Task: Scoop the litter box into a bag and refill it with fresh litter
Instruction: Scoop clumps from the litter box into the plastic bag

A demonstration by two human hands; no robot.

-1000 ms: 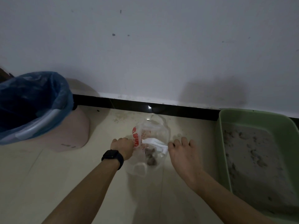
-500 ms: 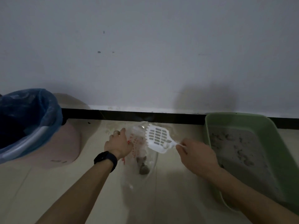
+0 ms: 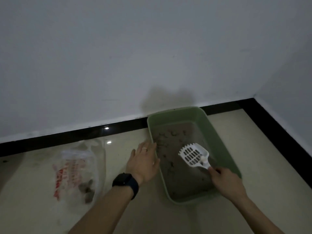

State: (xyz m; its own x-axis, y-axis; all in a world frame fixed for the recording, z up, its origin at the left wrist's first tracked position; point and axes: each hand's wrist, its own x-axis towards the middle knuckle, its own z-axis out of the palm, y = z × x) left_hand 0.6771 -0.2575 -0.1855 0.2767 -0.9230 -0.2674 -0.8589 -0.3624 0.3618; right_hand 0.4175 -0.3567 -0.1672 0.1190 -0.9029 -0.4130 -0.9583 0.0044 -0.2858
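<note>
You are looking down at a pale, glossy tiled floor (image 3: 236,132) that is running up to a plain whitish wall (image 3: 118,56), with a black skirting band (image 3: 67,137) lining the foot of it. To your right a second wall (image 3: 295,98) is meeting the first in a corner (image 3: 254,95), and the black band is turning along it. The room is lying in dim light, and a small bright glint (image 3: 106,128) is showing on the skirting with another (image 3: 109,142) on the floor just below it.

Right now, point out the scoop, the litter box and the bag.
scoop (image 3: 192,155): head view, on its slotted blade.
litter box (image 3: 175,119): head view, on its far inner wall.
bag (image 3: 74,168): head view, on its red-printed side.
</note>
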